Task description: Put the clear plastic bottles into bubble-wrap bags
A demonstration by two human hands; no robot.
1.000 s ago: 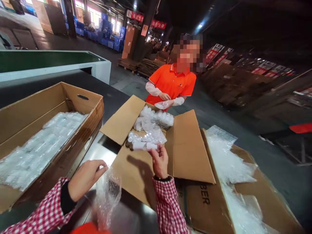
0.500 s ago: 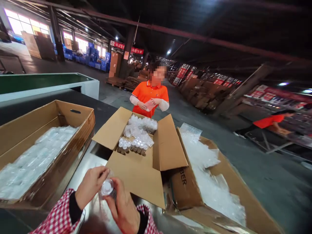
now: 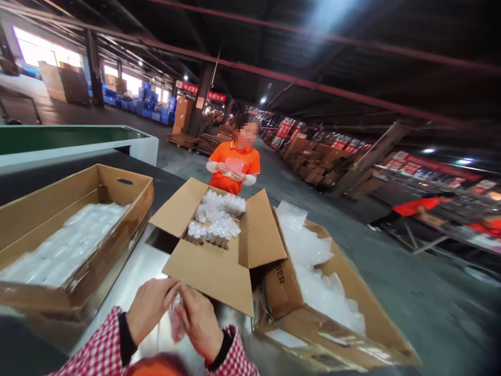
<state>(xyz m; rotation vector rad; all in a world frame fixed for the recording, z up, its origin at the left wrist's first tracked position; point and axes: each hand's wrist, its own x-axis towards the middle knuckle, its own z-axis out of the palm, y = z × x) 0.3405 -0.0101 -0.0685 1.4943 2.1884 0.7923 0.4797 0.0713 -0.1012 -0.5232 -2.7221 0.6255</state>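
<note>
Plastic bag (image 3: 176, 318), both hands pinching, near box flap (image 3: 211, 274)

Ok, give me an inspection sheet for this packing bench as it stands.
Surface: shiny metal bench, bare strip between the boxes.
Job's things: small item in clear bubble wrap, pinched between both hands.
Clutter: open box of small white-capped bottles; long box of wrapped pieces on the left; box of bubble wrap sheets on the right.
Hands: left hand and right hand closed on the wrap.
Cables: nothing seen.
Surroundings: person in an orange shirt opposite; green conveyor; stacked cartons.
</note>
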